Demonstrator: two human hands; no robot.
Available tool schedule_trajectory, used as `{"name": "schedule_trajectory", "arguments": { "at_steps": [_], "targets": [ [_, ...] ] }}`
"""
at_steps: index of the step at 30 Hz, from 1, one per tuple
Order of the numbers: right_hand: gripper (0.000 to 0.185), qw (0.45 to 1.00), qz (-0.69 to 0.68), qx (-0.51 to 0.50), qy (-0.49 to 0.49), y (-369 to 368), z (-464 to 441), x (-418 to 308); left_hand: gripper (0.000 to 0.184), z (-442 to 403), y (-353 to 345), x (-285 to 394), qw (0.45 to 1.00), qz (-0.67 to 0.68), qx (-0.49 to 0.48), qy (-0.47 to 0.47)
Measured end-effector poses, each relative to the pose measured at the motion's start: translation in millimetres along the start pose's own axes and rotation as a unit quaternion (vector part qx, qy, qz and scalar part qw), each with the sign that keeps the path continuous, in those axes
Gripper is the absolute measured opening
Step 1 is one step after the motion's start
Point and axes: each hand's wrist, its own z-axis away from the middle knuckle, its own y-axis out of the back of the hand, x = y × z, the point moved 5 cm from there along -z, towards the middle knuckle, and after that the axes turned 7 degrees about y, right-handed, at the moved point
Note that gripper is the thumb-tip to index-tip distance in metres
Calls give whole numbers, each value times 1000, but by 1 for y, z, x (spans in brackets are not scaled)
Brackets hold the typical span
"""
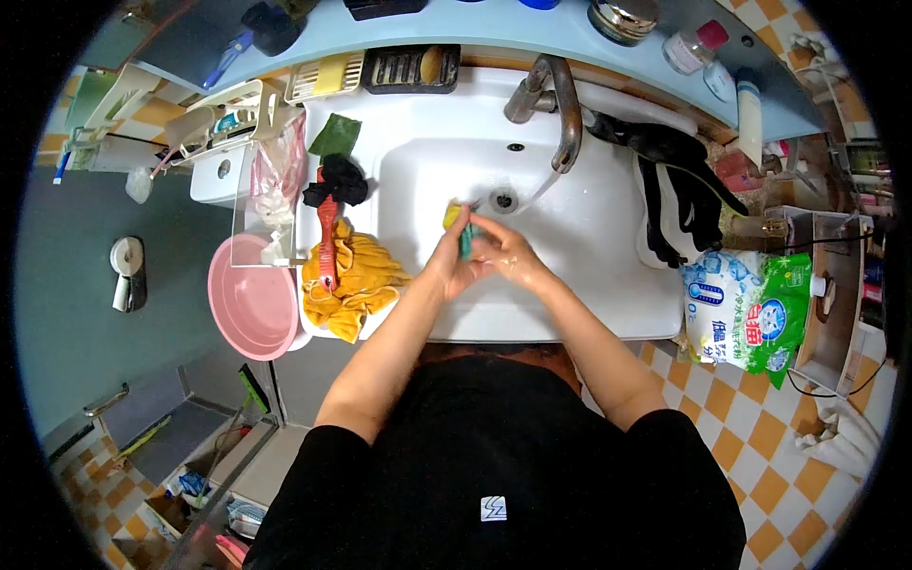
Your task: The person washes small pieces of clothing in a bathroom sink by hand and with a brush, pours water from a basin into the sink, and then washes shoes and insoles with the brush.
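Over the white sink [608, 256], my two hands meet just in front of the drain [503, 199]. My left hand [448, 261] is closed around a small yellow-and-teal piece [453, 214] whose kind I cannot make out; the yellow end sticks up past the fingertips. From the other side my right hand [513, 258] closes in on the same piece, its fingers bent against it and partly hidden. The back of that hand looks wet. A thin stream of water runs from the metal faucet [567, 114] into the basin, to the right of the drain.
On the left rim lie a yellow cloth [351, 275], a red-handled brush [328, 237], a black cloth [344, 182] and a green cloth [335, 136]. Black-and-white gloves [674, 204] drape the right rim beside a detergent bag [727, 309]. A pink basin [252, 304] stands left.
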Motion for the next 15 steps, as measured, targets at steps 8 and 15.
{"name": "schedule_trajectory", "arguments": {
  "at_steps": [8,15],
  "targets": [
    [38,919,-135,360,93,181,-62,-26,26,-34,42,10,994,64,-30,-79],
    [40,961,-116,234,88,140,-59,-74,30,5,31,21,991,48,-55,-110]
  ]
}}
